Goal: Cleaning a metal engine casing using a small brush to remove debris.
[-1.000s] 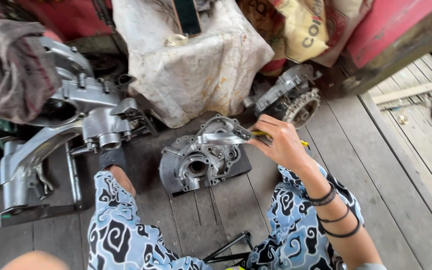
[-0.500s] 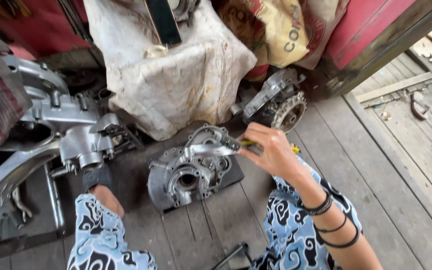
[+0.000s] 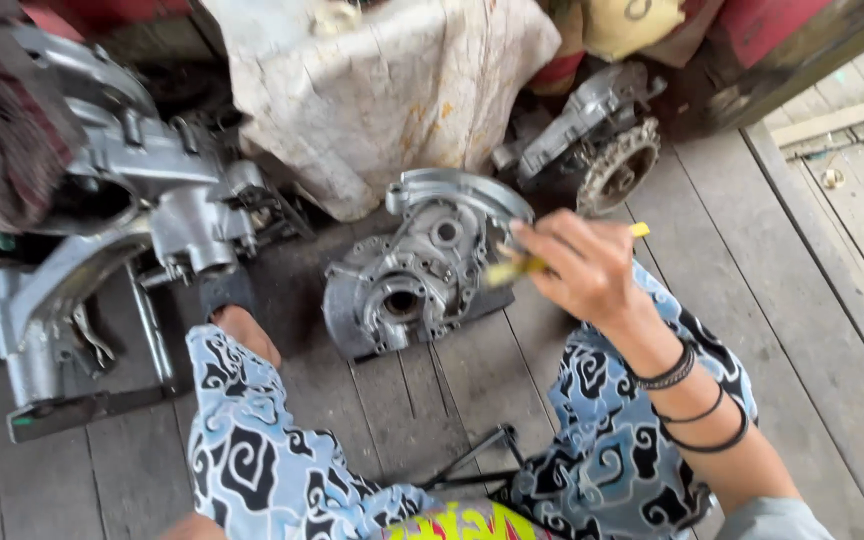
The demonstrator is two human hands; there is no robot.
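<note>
- The right hand [image 3: 582, 275] hovers over the grey cast-metal engine case half [image 3: 417, 270], fingers clamped on a slim yellow-handled tool [image 3: 527, 262] whose tip points at the case's right edge.
- That case lies flat on the dark wooden plank floor [image 3: 392, 400], between the person's knees in blue patterned trousers [image 3: 262, 440].
- The left hand is out of view, so its fingers can't be told.
- Judging by this, the work on the case looks mid-way: it is open and stripped, inner bores exposed, with no cover fitted yet.
- A larger grey engine assembly [image 3: 132, 200] sits to the left, a toothed sprocket part [image 3: 612, 165] behind, near a dirty white sack [image 3: 382, 90].
</note>
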